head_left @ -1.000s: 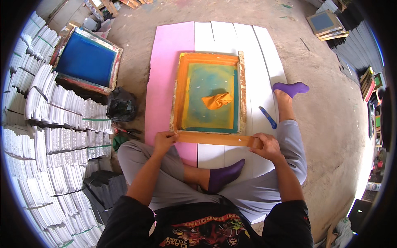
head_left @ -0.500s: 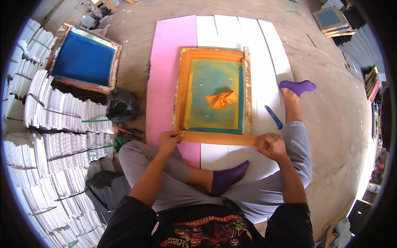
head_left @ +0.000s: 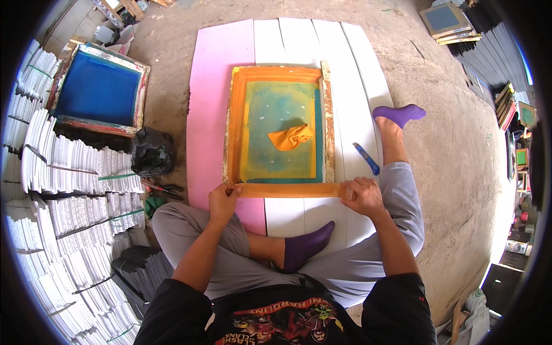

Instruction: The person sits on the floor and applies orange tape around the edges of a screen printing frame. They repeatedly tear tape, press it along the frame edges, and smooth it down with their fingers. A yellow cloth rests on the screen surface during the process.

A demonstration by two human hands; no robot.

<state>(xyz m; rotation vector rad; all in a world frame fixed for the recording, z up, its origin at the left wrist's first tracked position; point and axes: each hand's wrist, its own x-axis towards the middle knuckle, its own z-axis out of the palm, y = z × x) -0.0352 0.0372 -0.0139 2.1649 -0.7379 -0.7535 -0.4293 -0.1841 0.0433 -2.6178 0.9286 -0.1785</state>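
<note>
A strip of brown packing tape [head_left: 287, 190] is stretched level between my hands, along the near edge of a screen-printing frame [head_left: 329, 126]. Whether it touches the frame I cannot tell. My left hand [head_left: 222, 202] pinches the strip's left end by the frame's near left corner. At the near right corner, my right hand [head_left: 364, 196] closes round the other end, where the tape looks thicker, like a roll partly hidden by the fingers. On the frame's green-yellow mesh lies a crumpled orange cloth [head_left: 288, 138]. To the right rests a blue utility knife [head_left: 366, 158].
Pink and white boards [head_left: 218, 86] lie under the frame. My legs, in grey trousers and purple socks [head_left: 309, 246], bend around the near side. At left are bundled white stacks [head_left: 75, 161], a blue screen [head_left: 99, 87], a black plastic bag [head_left: 153, 152] and pliers [head_left: 167, 188].
The whole view has shifted, so everything sits a little farther left. The tape's right end has risen slightly, and the strip runs more level. Both hands keep their hold.
</note>
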